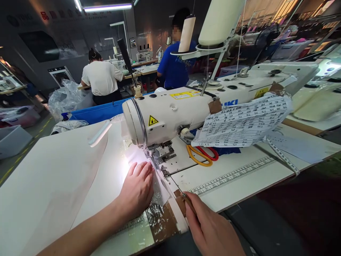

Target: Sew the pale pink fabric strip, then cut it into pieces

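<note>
A white sewing machine (pixel 165 110) stands across the table, its presser foot and needle area (pixel 157 154) lit brightly. My left hand (pixel 140 183) lies palm down on thin white fabric (pixel 114 156) just in front of the presser foot, fingers flat and slightly bent. In my right hand (pixel 205 220), closed round its brown handle, is an awl (pixel 190 202). Its thin metal shaft points at the metal guide (pixel 165 173) beside the foot. A narrow white strip (pixel 177 213) runs from the foot area down to the table's front edge, between my hands.
Scissors (pixel 199 154) with orange and red handles lie under the machine arm. A handwritten sheet (pixel 242 121) hangs from the arm; a tape measure (pixel 282 154) lies at right. Thread cones (pixel 220 23) stand above. Two people (pixel 102 78) sit at machines behind.
</note>
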Demonstrator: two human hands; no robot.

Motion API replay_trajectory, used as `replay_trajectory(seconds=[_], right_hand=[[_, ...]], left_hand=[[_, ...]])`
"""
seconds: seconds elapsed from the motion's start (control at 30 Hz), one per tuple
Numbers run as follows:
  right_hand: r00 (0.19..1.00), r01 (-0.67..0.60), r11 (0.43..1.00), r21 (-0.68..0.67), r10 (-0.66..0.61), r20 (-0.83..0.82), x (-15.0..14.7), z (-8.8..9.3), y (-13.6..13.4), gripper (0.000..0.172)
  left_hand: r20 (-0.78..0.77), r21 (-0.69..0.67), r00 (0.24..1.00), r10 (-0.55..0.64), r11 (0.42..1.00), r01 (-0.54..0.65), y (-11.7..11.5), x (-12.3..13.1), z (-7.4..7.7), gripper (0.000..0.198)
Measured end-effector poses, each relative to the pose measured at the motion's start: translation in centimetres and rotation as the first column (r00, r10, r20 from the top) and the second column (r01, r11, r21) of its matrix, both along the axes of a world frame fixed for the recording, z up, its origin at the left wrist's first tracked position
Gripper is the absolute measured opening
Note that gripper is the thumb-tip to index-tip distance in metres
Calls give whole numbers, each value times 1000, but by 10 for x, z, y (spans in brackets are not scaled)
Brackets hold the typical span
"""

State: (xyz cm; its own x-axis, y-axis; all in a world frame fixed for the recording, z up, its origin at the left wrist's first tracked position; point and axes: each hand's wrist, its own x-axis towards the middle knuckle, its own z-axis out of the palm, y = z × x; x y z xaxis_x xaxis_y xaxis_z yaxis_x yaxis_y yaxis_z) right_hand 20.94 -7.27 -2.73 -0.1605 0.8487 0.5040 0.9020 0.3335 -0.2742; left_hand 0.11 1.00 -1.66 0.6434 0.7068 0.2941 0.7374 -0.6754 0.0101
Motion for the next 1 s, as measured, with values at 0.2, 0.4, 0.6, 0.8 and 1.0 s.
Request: replay_trajectory(seconds=[0.2, 0.4, 0.6, 0.8, 1.0], right_hand=[[1000, -8, 1000, 4, 8, -11, 1, 1, 0, 26], [999, -13, 1000, -13, 13, -36, 2, -2, 0, 24], [999, -22, 999, -25, 21, -38, 1, 1, 1, 25], [1000, -10, 1000, 8, 10, -17, 0, 2, 3, 27], [992, 15, 996, -87, -25, -121, 3, -3, 0, 25]], left_hand=[[5, -22, 1000, -2, 1000, 2, -1, 1, 2, 42], [16, 0, 1000, 3, 1000, -4, -3, 3, -1, 39], [24, 3, 1000, -1, 1000, 0, -3, 4, 1, 37], [14, 24, 1000, -23, 999, 22, -3, 4, 3, 36], [87, 13, 996, -28, 1000, 27, -3, 5, 1, 34]])
